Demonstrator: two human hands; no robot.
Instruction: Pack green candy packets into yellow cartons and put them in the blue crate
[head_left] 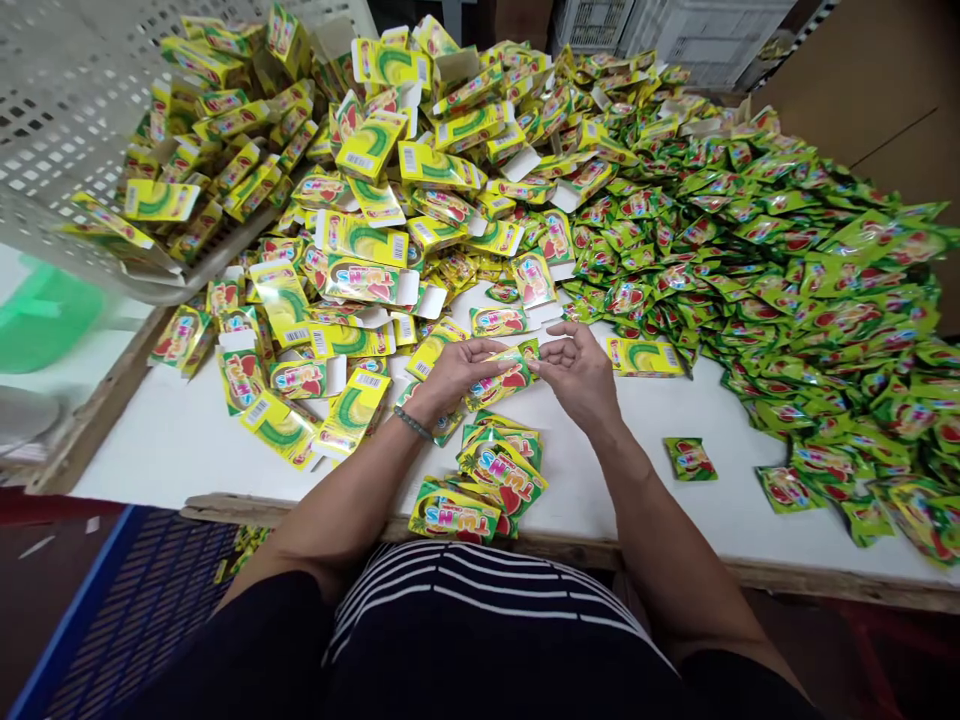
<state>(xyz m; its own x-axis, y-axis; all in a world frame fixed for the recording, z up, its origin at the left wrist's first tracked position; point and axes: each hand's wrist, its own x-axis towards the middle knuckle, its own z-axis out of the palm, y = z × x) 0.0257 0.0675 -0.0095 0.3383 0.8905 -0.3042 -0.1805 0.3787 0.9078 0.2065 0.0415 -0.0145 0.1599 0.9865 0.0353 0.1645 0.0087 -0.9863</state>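
My left hand (456, 378), with a beaded bracelet at the wrist, grips a small yellow and green candy box (501, 380) by its left part, thumb on top. At the box's right end, my right hand (576, 375) pinches a small green candy packet (530, 350) that shows at the opening. The fingers partly cover both. Just below, closer to my body, lies a loose stack of candy boxes (502, 475) printed "TWINS". Another yellow box (645, 357) lies flat to the right of my right hand, and a single green packet (690, 459) lies beyond my right forearm.
Many open-flapped yellow boxes (364, 240) heap up at left and spill from a tilted white perforated crate (56, 130). A large mound of green packets (817, 290) covers the right side. The white table (172, 440) has a wooden front edge. A blue crate (161, 570) stands below left.
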